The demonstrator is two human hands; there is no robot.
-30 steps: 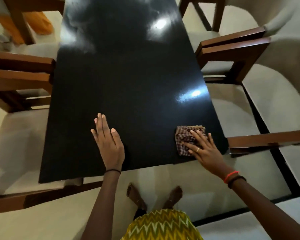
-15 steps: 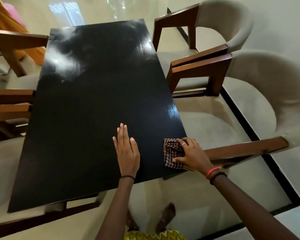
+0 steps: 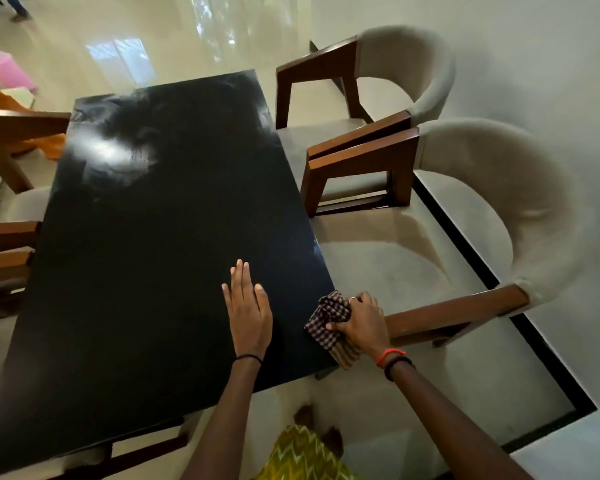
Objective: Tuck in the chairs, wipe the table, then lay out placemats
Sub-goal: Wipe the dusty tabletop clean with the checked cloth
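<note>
At the glossy black rectangular table's (image 3: 146, 254) near right corner, our right hand (image 3: 362, 323) grips the bunched checked cloth (image 3: 328, 322); our left hand (image 3: 248, 306) rests flat beside it.

Left wrist — 1 thin black band (image 3: 246, 357). Right wrist — 2: orange-red band (image 3: 390, 353), black band (image 3: 398, 364). On the right hand (image 3: 362, 323), 1 ring (image 3: 352, 299). Yellow-green zigzag garment (image 3: 302, 455).

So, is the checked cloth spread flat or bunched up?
Bunched up: the right hand grips the checked cloth in crumpled folds.
</note>
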